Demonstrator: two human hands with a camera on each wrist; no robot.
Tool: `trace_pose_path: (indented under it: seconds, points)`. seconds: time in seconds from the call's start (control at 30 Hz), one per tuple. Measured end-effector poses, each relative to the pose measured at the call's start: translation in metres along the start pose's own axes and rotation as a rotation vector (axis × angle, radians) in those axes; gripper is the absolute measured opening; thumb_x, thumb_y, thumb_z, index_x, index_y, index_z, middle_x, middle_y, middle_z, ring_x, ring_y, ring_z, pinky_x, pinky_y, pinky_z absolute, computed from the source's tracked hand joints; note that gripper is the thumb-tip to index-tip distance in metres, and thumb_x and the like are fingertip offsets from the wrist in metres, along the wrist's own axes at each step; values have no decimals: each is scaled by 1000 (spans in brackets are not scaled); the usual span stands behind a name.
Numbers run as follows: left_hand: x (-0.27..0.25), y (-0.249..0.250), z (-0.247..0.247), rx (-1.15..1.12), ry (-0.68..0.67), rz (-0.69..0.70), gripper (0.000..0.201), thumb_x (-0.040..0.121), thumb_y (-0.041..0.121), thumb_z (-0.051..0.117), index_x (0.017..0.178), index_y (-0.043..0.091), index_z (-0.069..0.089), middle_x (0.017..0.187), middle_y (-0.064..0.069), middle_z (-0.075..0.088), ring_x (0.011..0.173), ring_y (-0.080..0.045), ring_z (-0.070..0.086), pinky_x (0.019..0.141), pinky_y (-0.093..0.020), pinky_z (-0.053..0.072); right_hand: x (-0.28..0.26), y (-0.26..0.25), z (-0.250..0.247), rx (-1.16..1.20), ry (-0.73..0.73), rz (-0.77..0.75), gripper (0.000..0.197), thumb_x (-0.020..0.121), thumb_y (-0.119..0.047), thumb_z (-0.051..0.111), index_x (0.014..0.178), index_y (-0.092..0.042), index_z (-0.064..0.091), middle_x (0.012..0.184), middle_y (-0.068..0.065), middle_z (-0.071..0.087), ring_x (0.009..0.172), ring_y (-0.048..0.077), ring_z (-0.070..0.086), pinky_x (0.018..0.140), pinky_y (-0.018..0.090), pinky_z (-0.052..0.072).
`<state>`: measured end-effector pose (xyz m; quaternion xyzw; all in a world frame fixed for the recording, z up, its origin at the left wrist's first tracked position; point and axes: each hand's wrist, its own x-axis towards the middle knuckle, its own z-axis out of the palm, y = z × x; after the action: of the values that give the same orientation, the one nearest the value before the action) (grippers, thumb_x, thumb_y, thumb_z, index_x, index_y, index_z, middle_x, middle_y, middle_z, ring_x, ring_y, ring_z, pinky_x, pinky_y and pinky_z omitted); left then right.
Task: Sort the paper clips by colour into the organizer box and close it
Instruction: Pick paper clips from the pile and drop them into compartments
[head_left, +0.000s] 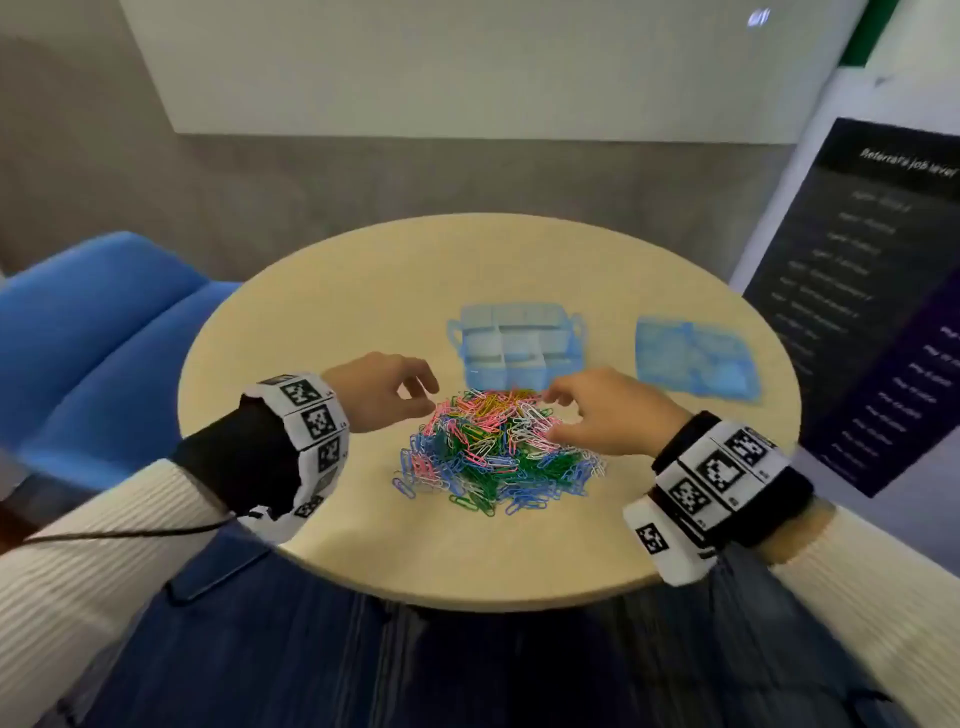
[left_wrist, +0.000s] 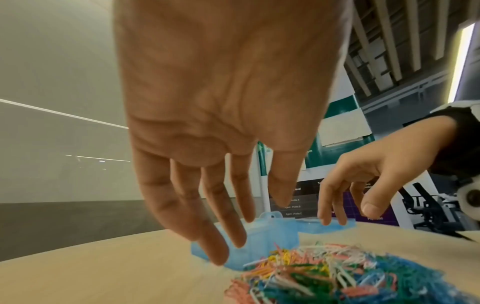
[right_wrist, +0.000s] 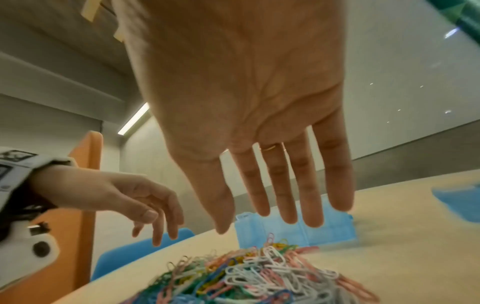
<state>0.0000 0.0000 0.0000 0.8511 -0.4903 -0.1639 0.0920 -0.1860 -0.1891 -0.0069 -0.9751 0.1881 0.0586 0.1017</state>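
A mixed pile of coloured paper clips (head_left: 493, 447) lies in the middle of the round table (head_left: 322, 312). Behind it stands the pale blue organizer box (head_left: 517, 340), lid off, its compartments showing. The blue lid (head_left: 696, 358) lies flat to its right. My left hand (head_left: 410, 395) hovers at the pile's left edge with relaxed fingers (left_wrist: 221, 251) holding nothing. My right hand (head_left: 558, 410) hovers over the pile's right side, fingers (right_wrist: 288, 214) straight and spread above the clips (right_wrist: 259, 273). The box (left_wrist: 270, 238) shows beyond the pile (left_wrist: 337, 273) in both wrist views.
A blue chair (head_left: 104, 332) stands to the left of the table. A dark poster board (head_left: 872, 291) leans at the right. The table's near edge runs just under my wrists.
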Motion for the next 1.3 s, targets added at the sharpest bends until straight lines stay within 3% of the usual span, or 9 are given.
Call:
trace_pose_path:
  seconds: [0.2, 0.37, 0.5, 0.57, 0.73, 0.87, 1.07, 1.17, 1.3]
  points:
    - [5, 6, 5, 66, -29, -15, 39, 94, 33, 60, 130, 20, 54, 130, -5, 52, 106, -22, 60, 89, -28, 43, 9, -4, 0, -60, -68, 44, 52, 88, -42, 65, 135, -23, 51, 133, 0, 56, 121, 20, 53, 98, 40, 48]
    - [21, 10, 8, 40, -2, 23, 39, 93, 37, 60, 129, 23, 53, 137, -4, 40, 110, -22, 57, 95, -34, 44, 20, -2, 2, -26, -51, 12, 49, 89, -43, 63, 133, -25, 52, 136, -2, 56, 123, 18, 53, 97, 40, 49]
    - [38, 12, 12, 93, 49, 111, 28, 96, 37, 54, 122, 26, 59, 151, 3, 28, 131, -25, 35, 107, -40, 33, 31, 5, 7, -20, -91, -16, 53, 89, -48, 62, 135, -25, 50, 137, -3, 55, 122, 19, 53, 98, 42, 48]
    - [47, 12, 11, 135, 35, 141, 30, 97, 39, 51, 123, 27, 59, 154, 6, 25, 134, -26, 26, 109, -40, 30, 36, 10, 8, -19, -130, -28, 54, 90, -50, 61, 136, -26, 47, 134, -2, 56, 120, 18, 54, 97, 42, 48]
    - [66, 14, 6, 132, -43, 161, 39, 99, 40, 47, 136, 28, 47, 153, 7, 32, 130, -24, 29, 106, -36, 27, 43, 16, 6, -62, -261, -44, 58, 91, -52, 59, 140, -26, 44, 134, 1, 51, 119, 19, 51, 95, 38, 45]
    - [69, 11, 7, 102, -119, 99, 45, 99, 40, 47, 142, 29, 40, 148, 2, 42, 129, -24, 38, 105, -40, 35, 42, 12, 2, -57, -267, -53, 62, 92, -49, 60, 144, -23, 40, 140, 2, 50, 122, 20, 51, 96, 35, 44]
    - [56, 12, 7, 14, -105, 83, 50, 100, 33, 49, 147, 24, 34, 147, 5, 43, 127, -19, 47, 103, -30, 36, 35, 10, 6, -54, -241, -35, 67, 91, -49, 60, 148, -21, 37, 146, 3, 48, 128, 21, 50, 103, 40, 44]
    - [51, 10, 8, 7, -98, 96, 46, 100, 31, 50, 144, 23, 41, 147, 4, 43, 129, -18, 45, 103, -28, 34, 32, 9, 10, -54, -224, -52, 70, 90, -49, 61, 148, -21, 36, 147, 2, 47, 128, 22, 49, 103, 40, 43]
    - [46, 6, 8, -32, -108, 111, 38, 100, 26, 50, 138, 25, 48, 140, 4, 51, 124, -17, 50, 100, -32, 41, 26, 11, 17, -44, -216, -72, 65, 89, -50, 61, 144, -21, 42, 140, 1, 52, 120, 22, 54, 98, 40, 46]
